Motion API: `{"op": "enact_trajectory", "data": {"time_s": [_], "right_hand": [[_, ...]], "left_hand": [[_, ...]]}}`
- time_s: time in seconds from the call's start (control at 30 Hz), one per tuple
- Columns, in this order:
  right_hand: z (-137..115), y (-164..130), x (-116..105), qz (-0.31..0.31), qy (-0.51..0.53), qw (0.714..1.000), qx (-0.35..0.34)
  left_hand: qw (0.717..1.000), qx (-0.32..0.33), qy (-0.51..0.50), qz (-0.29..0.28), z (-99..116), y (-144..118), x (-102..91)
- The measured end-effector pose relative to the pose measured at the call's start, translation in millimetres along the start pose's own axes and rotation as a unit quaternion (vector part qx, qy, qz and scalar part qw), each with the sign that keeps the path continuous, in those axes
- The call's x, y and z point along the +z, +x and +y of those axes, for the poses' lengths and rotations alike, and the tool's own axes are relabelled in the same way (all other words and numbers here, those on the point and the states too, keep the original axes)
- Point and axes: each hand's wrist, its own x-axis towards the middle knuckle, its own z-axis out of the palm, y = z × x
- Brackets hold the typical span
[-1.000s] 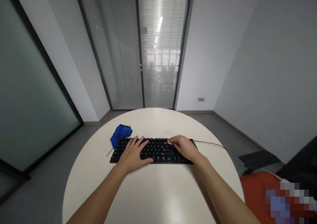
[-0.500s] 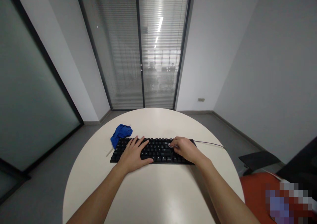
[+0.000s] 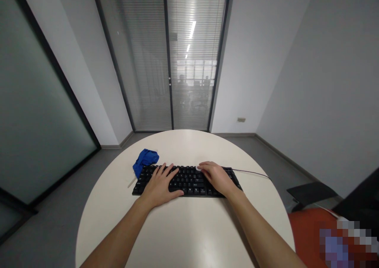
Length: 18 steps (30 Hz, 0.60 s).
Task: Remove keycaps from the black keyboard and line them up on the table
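Observation:
A black keyboard (image 3: 189,183) lies across the table with its keys facing up. My left hand (image 3: 160,185) rests on its left half, fingers spread and thumb stretched along the front keys, holding nothing. Over the right half is my right hand (image 3: 217,177), with its fingers pinched together on a small white wad (image 3: 198,168) at the back row of keys. Most of the wad is hidden by the fingers, and its exact kind cannot be made out.
A crumpled blue cloth (image 3: 145,159) lies behind the keyboard's left end, with a thin pale stick (image 3: 132,182) beside it. The cable (image 3: 251,172) runs right over the edge of the round white table (image 3: 183,236). A red chair (image 3: 304,232) stands at the right.
My right hand has moved slightly left and away from me, taking the white wad from the middle keys to the back row. My left hand stays in place.

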Motion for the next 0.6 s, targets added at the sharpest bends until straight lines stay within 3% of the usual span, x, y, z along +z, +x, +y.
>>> {"op": "enact_trajectory", "data": {"time_s": [0.2,0.6], "right_hand": [[6.7,10.7,13.7,-0.02,-0.019,1.0,-0.005],[1.5,2.6,10.3,-0.025,-0.001,0.999,-0.04]], "left_hand": [[1.0,-0.003,0.003,-0.003,1.8,-0.3,-1.9],[1.0,-0.001,0.008,0.006,-0.2,-0.3,1.4]]}}
